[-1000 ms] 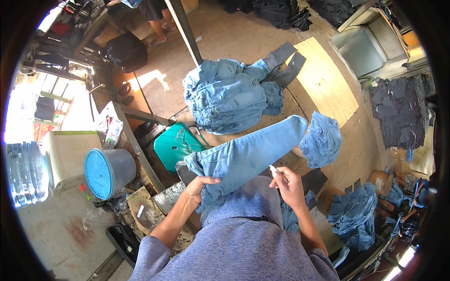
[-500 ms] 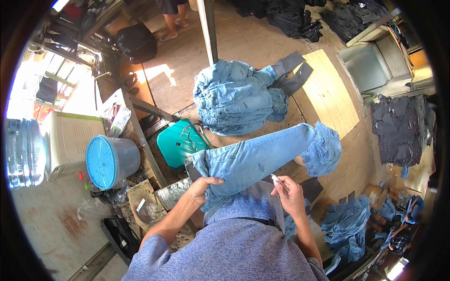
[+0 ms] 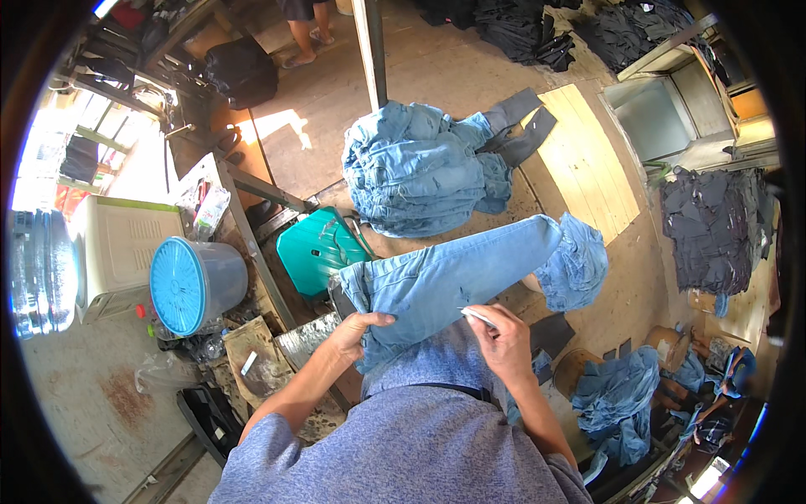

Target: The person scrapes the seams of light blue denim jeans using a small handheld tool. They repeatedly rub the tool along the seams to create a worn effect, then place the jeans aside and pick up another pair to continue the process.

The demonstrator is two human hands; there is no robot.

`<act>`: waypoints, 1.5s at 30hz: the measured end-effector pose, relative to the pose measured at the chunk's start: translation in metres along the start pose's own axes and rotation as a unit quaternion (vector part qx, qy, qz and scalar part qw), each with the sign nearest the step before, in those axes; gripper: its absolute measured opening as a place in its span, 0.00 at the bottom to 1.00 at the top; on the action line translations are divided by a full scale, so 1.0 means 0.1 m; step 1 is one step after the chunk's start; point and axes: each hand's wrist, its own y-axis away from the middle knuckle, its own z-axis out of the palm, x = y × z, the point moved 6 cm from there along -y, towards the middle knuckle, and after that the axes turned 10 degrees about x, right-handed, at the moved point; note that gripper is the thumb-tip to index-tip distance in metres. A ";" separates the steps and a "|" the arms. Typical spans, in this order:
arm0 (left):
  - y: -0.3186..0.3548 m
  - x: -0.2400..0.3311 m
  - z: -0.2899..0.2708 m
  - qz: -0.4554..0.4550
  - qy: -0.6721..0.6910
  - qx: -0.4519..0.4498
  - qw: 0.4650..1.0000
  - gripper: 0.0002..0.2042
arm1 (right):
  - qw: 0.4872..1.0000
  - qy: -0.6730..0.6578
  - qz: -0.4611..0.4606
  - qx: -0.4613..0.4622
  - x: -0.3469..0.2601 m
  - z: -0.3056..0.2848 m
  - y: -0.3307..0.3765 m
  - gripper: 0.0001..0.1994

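A pair of light blue jeans (image 3: 445, 281) lies stretched from left to right in front of me, one leg drawn straight. My left hand (image 3: 356, 336) is closed on the fabric near the waist end, thumb on top. My right hand (image 3: 505, 346) grips a slim, white, pen-shaped tool (image 3: 478, 317). Its tip points left, at the lower edge of the jeans leg and close to a small worn mark; I cannot tell whether it touches the cloth. The fingers hide most of the tool. At the far right end, the jeans fabric bunches up (image 3: 575, 267).
Beyond the jeans sits a big heap of light blue denim (image 3: 411, 172). A teal plastic stool (image 3: 319, 250) and a blue-lidded tub (image 3: 180, 286) are at left. More denim (image 3: 621, 395) lies at lower right, dark garments (image 3: 709, 231) at right. Far off, a person's legs (image 3: 302, 38) show.
My right hand has moved left and slightly up, bringing the white tool's tip to the jeans leg. The left hand keeps its grip. The whole view has shifted slightly.
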 end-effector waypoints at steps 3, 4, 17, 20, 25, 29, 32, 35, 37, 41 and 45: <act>0.04 0.06 0.00 0.031 -0.048 0.008 0.998 0.14 | 0.987 0.103 -0.120 0.020 -0.25 0.20 -0.06 0.08; 0.03 0.07 0.00 0.043 -0.066 0.003 0.997 0.14 | 0.982 0.110 -0.148 0.030 -0.33 0.29 -0.06 0.07; -0.02 0.09 0.00 0.122 -0.078 -0.007 0.989 0.16 | 0.970 0.188 -0.154 0.001 -0.59 0.64 -0.08 0.07; -0.02 0.10 -0.01 0.124 -0.091 0.005 0.988 0.15 | 0.968 0.192 -0.160 -0.002 -0.60 0.65 -0.11 0.06; -0.06 0.07 -0.01 0.110 -0.073 -0.010 0.991 0.15 | 0.983 0.116 -0.144 -0.015 -0.59 0.66 -0.13 0.06; -0.06 0.08 -0.01 0.115 -0.085 -0.009 0.990 0.14 | 0.959 0.247 -0.140 0.002 -0.49 0.61 -0.22 0.05; -0.05 0.07 -0.01 0.099 -0.075 -0.007 0.992 0.15 | 0.959 0.176 -0.223 0.008 -0.44 0.51 -0.30 0.06; -0.08 0.02 -0.03 0.061 -0.072 -0.004 0.996 0.15 | 0.916 0.177 -0.356 -0.043 -0.40 0.57 -0.27 0.07; -0.11 -0.01 -0.06 0.046 -0.079 0.011 0.996 0.15 | 0.880 0.217 -0.418 -0.053 -0.35 0.62 -0.25 0.08; -0.19 -0.07 -0.11 0.051 -0.077 -0.007 0.996 0.15 | 0.888 0.209 -0.409 -0.023 -0.28 0.63 -0.33 0.09; -0.25 -0.11 -0.14 0.051 -0.059 -0.015 0.997 0.15 | 0.878 0.199 -0.432 -0.061 -0.30 0.68 -0.34 0.09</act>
